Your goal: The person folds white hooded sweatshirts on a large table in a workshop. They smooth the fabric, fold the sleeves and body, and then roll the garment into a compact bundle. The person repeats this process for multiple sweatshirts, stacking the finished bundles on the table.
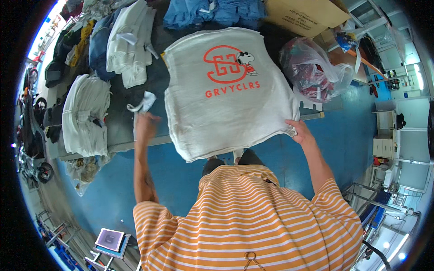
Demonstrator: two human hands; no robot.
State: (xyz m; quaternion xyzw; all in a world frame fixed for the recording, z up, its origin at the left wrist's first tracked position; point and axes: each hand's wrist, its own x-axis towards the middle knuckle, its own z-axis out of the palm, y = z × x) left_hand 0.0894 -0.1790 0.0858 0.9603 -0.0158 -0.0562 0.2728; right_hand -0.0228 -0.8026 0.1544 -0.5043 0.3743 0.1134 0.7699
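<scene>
A white fabric panel (pixel 226 117) with a red printed logo and a cartoon dog lies spread over the dark table (pixel 122 126), overhanging its front edge. My right hand (pixel 294 128) grips the panel's lower right corner. Left of the panel, my left hand (pixel 147 122) is blurred just below a small white strip or tag (pixel 147 100); whether its fingers hold anything is unclear.
White folded fabric stacks (pixel 83 113) (pixel 126 40), dark garments (pixel 58 58), blue fabric (pixel 203 11), a cardboard box (pixel 303 13) and a plastic bag with red contents (pixel 307 67) surround the panel. Motorbikes (pixel 34 131) stand at far left on the floor.
</scene>
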